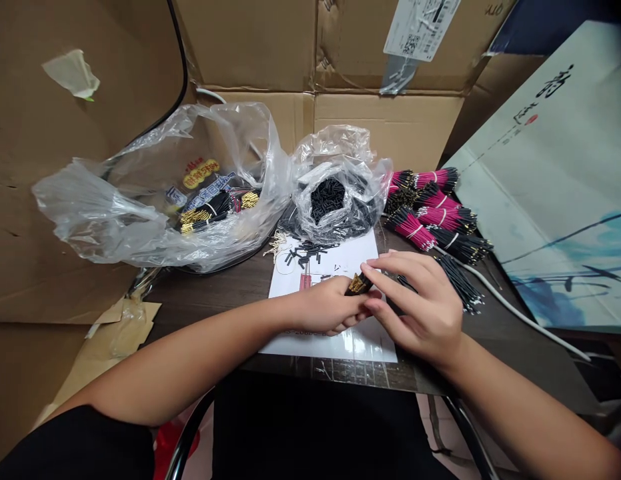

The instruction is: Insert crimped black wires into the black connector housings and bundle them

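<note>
The left hand [330, 305] squeezes its grip around a small bunch of black wires with gold tips [359, 285], over a flat white paper sheet [330, 349] on the dark brown worktop [190, 300]. The right hand [430, 303] bends its fingers at the bunch; I can't tell if that grip pinches. Crinkly clear plastic bags [90, 213] sit behind, near tall brown cardboard walls [250, 40].

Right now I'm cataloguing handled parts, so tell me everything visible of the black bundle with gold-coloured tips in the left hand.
The black bundle is a compact cluster of what look like thin black wires, with metallic-looking, gold-coloured tips packed unevenly together and turned toward the camera. The left hand grips it above the white sheet, and the right hand meets its upper side with the fingers. The hands hide its length, far end and any tie.
</note>
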